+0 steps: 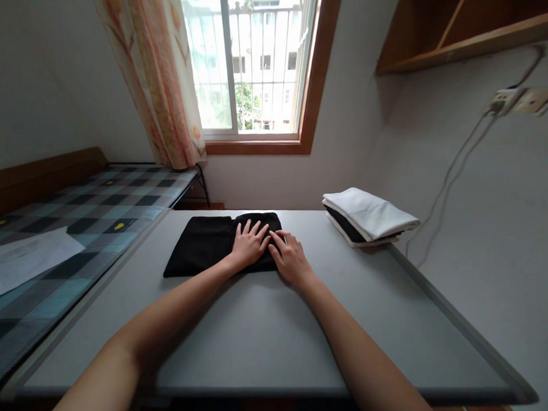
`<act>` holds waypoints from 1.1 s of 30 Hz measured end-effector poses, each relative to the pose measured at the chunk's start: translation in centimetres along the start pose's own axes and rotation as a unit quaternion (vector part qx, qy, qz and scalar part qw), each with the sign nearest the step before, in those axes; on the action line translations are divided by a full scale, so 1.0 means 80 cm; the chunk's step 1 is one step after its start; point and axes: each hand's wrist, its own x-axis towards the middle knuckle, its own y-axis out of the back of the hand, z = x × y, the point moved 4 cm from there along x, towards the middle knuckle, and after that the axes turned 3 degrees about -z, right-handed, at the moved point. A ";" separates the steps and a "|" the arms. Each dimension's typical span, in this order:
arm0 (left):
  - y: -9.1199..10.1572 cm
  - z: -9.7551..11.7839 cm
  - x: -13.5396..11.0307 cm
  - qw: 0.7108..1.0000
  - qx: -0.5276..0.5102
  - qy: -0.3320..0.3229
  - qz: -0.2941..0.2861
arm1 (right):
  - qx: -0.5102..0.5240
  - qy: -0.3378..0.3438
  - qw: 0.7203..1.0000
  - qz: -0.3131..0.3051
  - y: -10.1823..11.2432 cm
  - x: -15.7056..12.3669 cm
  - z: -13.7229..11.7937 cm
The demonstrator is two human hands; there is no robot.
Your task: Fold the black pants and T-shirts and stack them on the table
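Observation:
A black folded cloth (200,242), perhaps a garment, lies flat toward the far side of the white table (243,328). Its right part is folded over, with a seam or gap near the middle. My left hand (249,244) rests palm down on that right part, fingers spread. Beside it, my right hand (291,256) lies over the cloth's right edge, fingers slightly bent and apart, its fingertips close to the left hand's. Neither hand grips anything. Part of the cloth is hidden under both hands.
A stack of folded white and black cloths (367,213) sits at the table's back right corner. To the left is a bed with a checked mattress (132,193) and paper sheets (31,258). Cables (449,173) hang from a wall socket (505,101); a wooden shelf (467,42) juts out above.

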 end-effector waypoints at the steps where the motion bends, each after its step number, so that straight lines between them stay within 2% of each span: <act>1: -0.001 0.000 -0.002 1.000 0.003 -0.001 -0.014 | -0.009 -0.001 1.000 -0.007 -0.007 0.002 0.000; 6: -0.006 -0.003 0.001 0.997 -0.008 -0.018 -0.079 | -0.065 -0.013 0.991 -0.119 -0.033 0.001 -0.004; 11: -0.006 -0.008 0.005 0.995 -0.040 -0.022 -0.091 | -0.099 -0.040 0.982 -0.159 -0.031 -0.006 -0.013; 15: -0.001 -0.012 -0.006 0.994 -0.061 -0.038 -0.080 | -0.113 -0.046 0.980 -0.158 -0.030 -0.009 -0.016; 18: 0.009 -0.020 -0.028 0.995 -0.065 -0.042 -0.069 | -0.115 -0.043 0.982 -0.146 -0.029 -0.009 -0.015; 22: 0.024 -0.041 -0.063 0.998 -0.042 0.001 -0.035 | -0.114 -0.030 0.985 -0.124 -0.026 -0.008 -0.015; 24: 0.026 -0.051 -0.074 0.998 -0.034 0.025 -0.039 | -0.112 -0.018 0.988 -0.105 -0.023 -0.007 -0.018; 29: 0.013 -0.058 -0.075 0.996 -0.040 0.039 -0.072 | -0.095 0.042 0.990 -0.094 -0.022 -0.010 -0.025; 33: 0.011 -0.054 -0.076 0.997 -0.036 0.038 -0.054 | -0.093 0.063 0.987 -0.114 -0.024 -0.013 -0.023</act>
